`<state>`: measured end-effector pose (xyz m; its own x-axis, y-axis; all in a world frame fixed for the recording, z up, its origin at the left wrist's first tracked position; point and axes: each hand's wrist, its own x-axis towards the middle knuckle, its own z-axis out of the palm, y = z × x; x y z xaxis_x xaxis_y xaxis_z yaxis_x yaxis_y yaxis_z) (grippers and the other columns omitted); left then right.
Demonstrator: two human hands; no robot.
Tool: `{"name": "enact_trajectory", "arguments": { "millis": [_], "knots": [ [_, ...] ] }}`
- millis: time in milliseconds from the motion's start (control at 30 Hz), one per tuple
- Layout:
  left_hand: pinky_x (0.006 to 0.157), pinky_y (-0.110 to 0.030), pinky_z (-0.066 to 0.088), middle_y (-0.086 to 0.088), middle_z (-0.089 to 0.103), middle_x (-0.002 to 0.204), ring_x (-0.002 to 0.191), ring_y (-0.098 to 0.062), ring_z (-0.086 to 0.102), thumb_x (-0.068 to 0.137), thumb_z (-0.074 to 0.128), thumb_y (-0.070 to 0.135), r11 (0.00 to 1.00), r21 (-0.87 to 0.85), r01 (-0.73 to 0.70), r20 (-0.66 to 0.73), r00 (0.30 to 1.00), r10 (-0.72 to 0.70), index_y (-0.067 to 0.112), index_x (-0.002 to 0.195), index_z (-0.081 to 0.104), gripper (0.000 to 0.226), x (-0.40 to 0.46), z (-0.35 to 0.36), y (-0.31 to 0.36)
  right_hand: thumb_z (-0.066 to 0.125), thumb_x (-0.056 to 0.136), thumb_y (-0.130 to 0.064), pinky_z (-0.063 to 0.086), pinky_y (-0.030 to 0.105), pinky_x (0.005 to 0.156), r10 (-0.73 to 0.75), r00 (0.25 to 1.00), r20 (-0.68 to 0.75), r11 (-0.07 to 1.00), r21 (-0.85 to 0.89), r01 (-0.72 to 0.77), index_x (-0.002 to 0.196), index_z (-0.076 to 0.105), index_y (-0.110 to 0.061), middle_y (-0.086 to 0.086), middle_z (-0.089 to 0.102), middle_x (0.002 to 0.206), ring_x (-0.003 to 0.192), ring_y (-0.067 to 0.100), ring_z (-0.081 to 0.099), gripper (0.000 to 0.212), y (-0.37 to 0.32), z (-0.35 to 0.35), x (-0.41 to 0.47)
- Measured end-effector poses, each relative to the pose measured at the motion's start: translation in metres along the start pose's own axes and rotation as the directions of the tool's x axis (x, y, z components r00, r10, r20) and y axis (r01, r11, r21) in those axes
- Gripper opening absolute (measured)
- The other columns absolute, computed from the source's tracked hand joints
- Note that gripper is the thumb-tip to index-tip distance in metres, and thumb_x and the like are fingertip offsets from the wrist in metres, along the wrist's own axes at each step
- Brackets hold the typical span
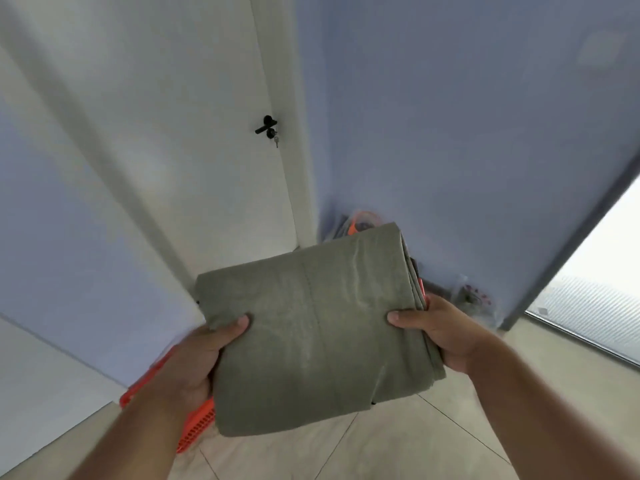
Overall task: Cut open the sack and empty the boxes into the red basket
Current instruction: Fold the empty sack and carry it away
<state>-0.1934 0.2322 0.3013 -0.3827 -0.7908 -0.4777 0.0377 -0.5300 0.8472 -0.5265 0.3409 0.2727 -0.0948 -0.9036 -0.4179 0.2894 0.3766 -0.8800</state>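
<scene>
Sack [311, 327], olive-grey and folded into a thick flat bundle, fills the lower middle of the frame, held up in the air between two bare hands. Its folded layers show as stacked edges along the right side, and a faint seam runs down its top face. At the bundle's left edge, the left hand [194, 358] grips it, thumb lying flat on top and fingers hidden underneath. On the right edge the right hand [440, 330] holds it the same way, thumb pressed on the top face, fingers wrapped below the folded layers. Red basket [194, 424], of perforated plastic, sits on the pale tiled floor [398, 445] at lower left, mostly hidden behind the left forearm and the bundle. Behind, in the upper left of the frame, stands a white door [173, 133] with a black lever handle [266, 125] and a key in the lock below it. A pale blue wall [450, 116] takes up the upper right. At its foot, just beyond the bundle's far edge, lie blurred items in clear wrapping with orange parts; what they are cannot be told. Frosted glass [595, 282] shows at the right edge.
</scene>
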Motion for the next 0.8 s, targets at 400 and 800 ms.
{"name": "enact_trajectory", "arguments": {
  "millis": [400, 800],
  "knots": [
    [0.098, -0.056, 0.056, -0.021, 0.077, 0.115, 0.103, -0.042, 0.075, 0.078, 0.082, 0.022, 0.981, 0.194, 0.006, 0.172, 0.984, -0.04, 0.005, 0.12, 0.074, 0.046, 0.08, 0.228, -0.063, 0.082, 0.09, -0.024, 0.062, 0.042, 0.075, 0.21, 0.763, -0.611, 0.929, 0.367, 0.039, 0.112, 0.075, -0.003, 0.016, 0.083, 0.097, 0.092, 0.036, 0.078, 0.031, 0.053, -0.182, -0.12],
    [0.079, -0.037, 0.061, -0.012, 0.08, 0.108, 0.098, -0.032, 0.077, 0.089, 0.074, 0.006, 0.934, 0.334, -0.128, 0.312, 0.95, 0.018, 0.008, 0.121, 0.071, 0.032, 0.206, 0.365, -0.086, 0.074, 0.095, -0.045, 0.063, 0.047, 0.077, 0.206, 0.523, -0.827, 0.913, 0.355, 0.201, 0.112, 0.071, -0.007, 0.016, 0.079, 0.105, 0.093, 0.033, 0.076, 0.042, 0.051, -0.286, -0.109]
  ]
}}
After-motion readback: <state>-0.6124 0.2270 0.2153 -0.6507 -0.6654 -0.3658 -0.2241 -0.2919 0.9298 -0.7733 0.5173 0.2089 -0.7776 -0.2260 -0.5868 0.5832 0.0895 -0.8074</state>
